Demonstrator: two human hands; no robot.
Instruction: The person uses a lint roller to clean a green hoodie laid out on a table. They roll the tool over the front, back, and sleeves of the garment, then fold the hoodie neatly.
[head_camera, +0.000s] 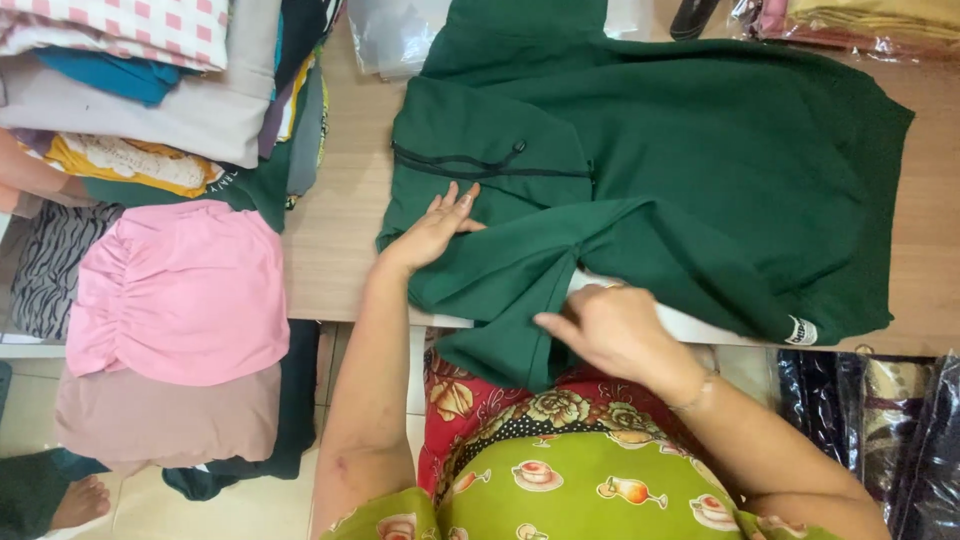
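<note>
Spreading across the wooden desk: one dark green hoodie, thick matte knit, black drawstring on hood, small white label at hem. Left hand flat, fingers together, pressing folded sleeve. Right hand pinching sleeve edge at desk front. Beside, left: one stack of folded garments, pink ruched top uppermost.
</note>
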